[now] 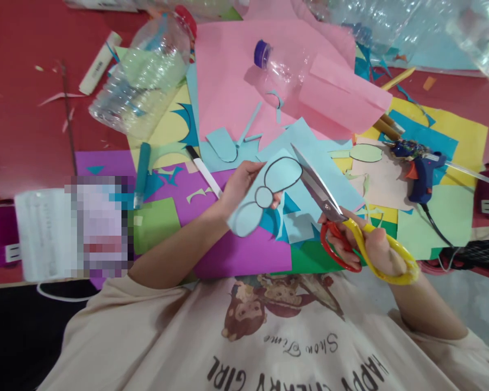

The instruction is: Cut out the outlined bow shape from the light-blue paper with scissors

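My left hand (242, 187) is closed on a light blue paper piece (283, 172) with a bow shape outlined on it in black: a small circle between two rounded lobes. The lower lobe looks cut along its outline, while paper remains around the upper one. In my right hand (377, 247) are scissors (326, 201) with one red and one yellow handle loop. Their blades point up and left, beside the upper lobe's right edge, and look nearly closed. Light blue paper scraps (303, 225) lie beneath my hands.
A clear bottle with a purple cap (262, 54) lies on pink paper (224, 70). Another clear bottle (146, 76) is at upper left. A blue glue gun (426, 176) rests at right. A white marker (204, 171) and a teal marker (142, 174) lie left of my hands.
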`<state>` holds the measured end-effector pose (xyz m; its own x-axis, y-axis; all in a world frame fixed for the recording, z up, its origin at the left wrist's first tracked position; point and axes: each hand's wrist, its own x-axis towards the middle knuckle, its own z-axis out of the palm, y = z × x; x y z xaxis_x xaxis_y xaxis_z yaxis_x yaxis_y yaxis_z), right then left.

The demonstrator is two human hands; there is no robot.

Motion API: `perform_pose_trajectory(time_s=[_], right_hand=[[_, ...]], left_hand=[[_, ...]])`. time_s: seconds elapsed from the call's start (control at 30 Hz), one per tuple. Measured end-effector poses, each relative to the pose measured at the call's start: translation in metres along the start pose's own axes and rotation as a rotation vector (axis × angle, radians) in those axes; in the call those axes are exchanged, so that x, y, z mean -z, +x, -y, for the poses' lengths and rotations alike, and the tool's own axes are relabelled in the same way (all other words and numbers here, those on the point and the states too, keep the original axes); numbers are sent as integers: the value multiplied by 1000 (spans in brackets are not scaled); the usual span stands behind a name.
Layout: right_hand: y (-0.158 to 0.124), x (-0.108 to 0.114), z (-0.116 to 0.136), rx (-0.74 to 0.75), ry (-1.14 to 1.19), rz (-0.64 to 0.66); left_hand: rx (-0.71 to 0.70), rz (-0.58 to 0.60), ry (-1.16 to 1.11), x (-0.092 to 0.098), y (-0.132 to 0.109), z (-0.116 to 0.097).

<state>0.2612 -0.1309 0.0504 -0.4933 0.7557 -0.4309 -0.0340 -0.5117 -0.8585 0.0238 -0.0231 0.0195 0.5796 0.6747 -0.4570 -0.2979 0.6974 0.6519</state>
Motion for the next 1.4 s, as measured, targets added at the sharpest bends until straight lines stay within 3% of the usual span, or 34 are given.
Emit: perform_pose_trajectory(time_s=[0.1, 0.23, 0.37, 0.47, 0.6, 0.7, 1.07, 1.2, 1.4], right_hand=[[10, -19, -5, 51, 144, -76], [20, -47, -12, 97, 260, -185], [24, -65, -22, 99, 270, -173], [25, -71, -30, 99, 276, -169], [26, -71, -37, 99, 271, -143], [25, -67, -37, 108, 260, -143], [28, -53, -20, 88, 232, -13], [29, -53, -14, 30, 197, -24], [28, -49, -25, 62, 161, -43]], left_hand=[[-27, 21, 0, 1, 1, -3], [-157, 154, 234, 5, -1, 4], [-328, 129, 332, 5, -4, 13], [-357, 23, 305, 3, -6, 15], [-320, -192, 376, 2, -8, 18], [-315, -245, 461, 3, -8, 22], [-340, -255, 630, 0, -14, 21], [-289, -223, 633, -1, -13, 20], [-256, -235, 625, 0, -13, 21]])
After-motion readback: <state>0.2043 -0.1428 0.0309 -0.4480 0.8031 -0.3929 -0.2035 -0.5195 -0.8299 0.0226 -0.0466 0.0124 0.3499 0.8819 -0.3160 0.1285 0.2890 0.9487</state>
